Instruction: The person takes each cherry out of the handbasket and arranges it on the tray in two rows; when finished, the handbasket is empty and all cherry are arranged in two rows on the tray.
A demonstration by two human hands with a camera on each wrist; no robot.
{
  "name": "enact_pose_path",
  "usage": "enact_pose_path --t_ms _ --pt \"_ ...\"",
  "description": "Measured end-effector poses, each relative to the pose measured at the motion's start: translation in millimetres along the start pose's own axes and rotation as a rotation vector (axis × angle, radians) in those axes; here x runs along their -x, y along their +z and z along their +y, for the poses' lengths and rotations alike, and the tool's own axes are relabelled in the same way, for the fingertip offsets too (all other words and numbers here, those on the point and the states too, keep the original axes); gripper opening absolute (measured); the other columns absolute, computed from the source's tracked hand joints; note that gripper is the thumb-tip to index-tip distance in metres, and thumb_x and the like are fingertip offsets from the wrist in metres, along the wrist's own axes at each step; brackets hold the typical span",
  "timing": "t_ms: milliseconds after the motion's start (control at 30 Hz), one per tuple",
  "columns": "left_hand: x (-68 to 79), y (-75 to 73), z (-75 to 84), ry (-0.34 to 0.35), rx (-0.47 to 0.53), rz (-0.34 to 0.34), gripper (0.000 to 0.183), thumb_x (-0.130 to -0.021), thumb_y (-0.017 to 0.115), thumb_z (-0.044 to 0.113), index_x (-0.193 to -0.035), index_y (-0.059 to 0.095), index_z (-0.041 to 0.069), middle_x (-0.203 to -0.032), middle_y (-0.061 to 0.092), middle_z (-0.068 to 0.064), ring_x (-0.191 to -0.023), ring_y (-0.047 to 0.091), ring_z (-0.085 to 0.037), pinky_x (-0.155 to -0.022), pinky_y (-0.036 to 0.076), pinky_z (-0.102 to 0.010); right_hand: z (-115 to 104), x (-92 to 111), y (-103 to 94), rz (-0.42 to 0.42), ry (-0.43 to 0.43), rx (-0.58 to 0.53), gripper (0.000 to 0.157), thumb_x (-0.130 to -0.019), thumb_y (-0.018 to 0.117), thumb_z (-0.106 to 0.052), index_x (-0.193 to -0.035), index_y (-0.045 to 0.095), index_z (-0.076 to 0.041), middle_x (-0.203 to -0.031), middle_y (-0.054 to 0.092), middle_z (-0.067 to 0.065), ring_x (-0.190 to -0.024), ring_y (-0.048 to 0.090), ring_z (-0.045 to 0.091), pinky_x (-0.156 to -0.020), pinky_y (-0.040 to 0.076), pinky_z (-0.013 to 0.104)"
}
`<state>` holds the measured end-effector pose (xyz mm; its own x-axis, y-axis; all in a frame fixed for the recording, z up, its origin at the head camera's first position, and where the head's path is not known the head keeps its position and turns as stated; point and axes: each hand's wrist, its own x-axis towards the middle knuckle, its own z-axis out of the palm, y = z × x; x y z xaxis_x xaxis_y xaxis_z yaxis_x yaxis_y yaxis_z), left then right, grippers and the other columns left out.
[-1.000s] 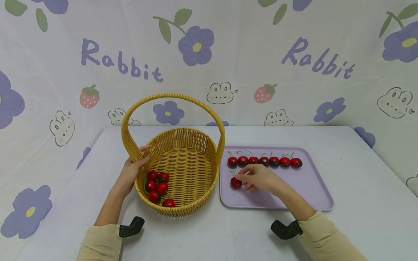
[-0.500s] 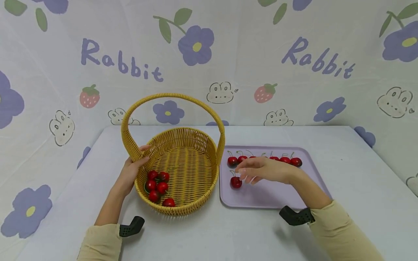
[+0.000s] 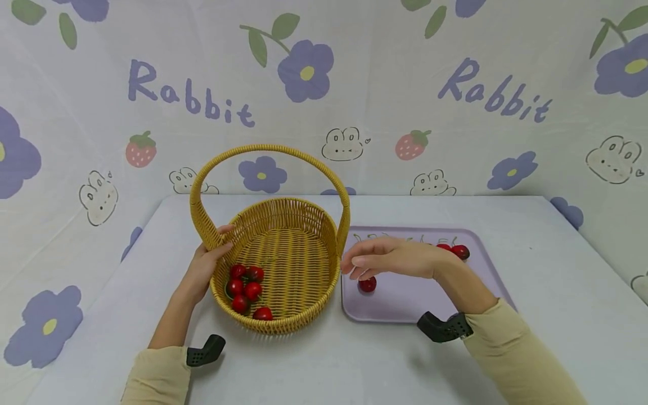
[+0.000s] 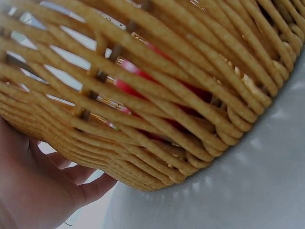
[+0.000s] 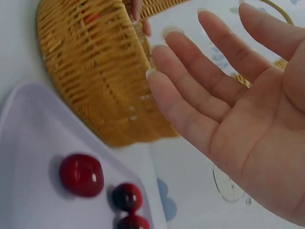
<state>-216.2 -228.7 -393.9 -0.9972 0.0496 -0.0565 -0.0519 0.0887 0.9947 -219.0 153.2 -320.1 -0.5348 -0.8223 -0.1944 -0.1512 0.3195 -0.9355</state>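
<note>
My left hand (image 3: 205,267) grips the left side of a yellow wicker basket (image 3: 298,323), at the foot of its tall handle. Inside the basket, several red cherries (image 3: 253,291) lie at the near left. My right hand (image 3: 392,257) holds nothing and hovers over the left part of a lilac tray (image 3: 405,315), fingertips overlapping the basket's right rim in the head view. Below it on the tray sits a single cherry (image 3: 367,284). A row of cherries (image 3: 460,251) along the tray's back is mostly hidden by the hand. The right wrist view shows an open palm (image 5: 252,124).
Both basket and tray stand on a white-covered table (image 3: 314,371), side by side. Behind rises a patterned cloth (image 3: 374,73) with flowers, rabbits and lettering. Black wrist devices (image 3: 444,327) sit at both sleeves.
My right hand let go of the single cherry on the tray, lifted, and has moved left toward the basket. My left hand keeps its grip on the basket.
</note>
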Motion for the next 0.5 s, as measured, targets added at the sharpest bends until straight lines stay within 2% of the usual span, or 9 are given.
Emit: enact_pose_path --t_ms 133,300,500 --pt "0.0 -0.1 0.0 0.008 0.000 -0.003 0.046 -0.102 0.041 0.014 -0.146 0.031 0.006 -0.145 0.032 -0.019 -0.128 0.033 -0.032 -0.105 0.022 -0.045 -6 -13 6.7 -0.009 -0.038 0.036 0.027 -0.099 0.052 -0.026 -0.118 0.062 -0.009 -0.118 0.059 0.015 -0.112 0.053 0.034 -0.095 0.042 0.045" --pt "-0.2 -0.4 -0.5 0.013 -0.001 -0.007 0.047 -0.102 0.041 0.015 -0.147 0.031 0.006 -0.144 0.032 -0.019 -0.127 0.034 -0.032 -0.105 0.023 -0.045 -15 -29 15.8 -0.026 -0.049 0.068 0.025 -0.098 0.054 -0.027 -0.116 0.061 -0.011 -0.114 0.058 0.015 -0.109 0.054 0.029 -0.093 0.044 0.039" --pt "-0.5 -1.5 -1.9 0.011 0.001 -0.005 0.047 -0.102 0.041 0.015 -0.147 0.031 0.007 -0.145 0.033 -0.019 -0.127 0.034 -0.032 -0.104 0.023 -0.043 -25 -52 26.7 -0.089 -0.107 0.109 0.024 -0.099 0.052 -0.024 -0.116 0.061 -0.010 -0.113 0.058 0.011 -0.107 0.054 0.026 -0.093 0.044 0.042"
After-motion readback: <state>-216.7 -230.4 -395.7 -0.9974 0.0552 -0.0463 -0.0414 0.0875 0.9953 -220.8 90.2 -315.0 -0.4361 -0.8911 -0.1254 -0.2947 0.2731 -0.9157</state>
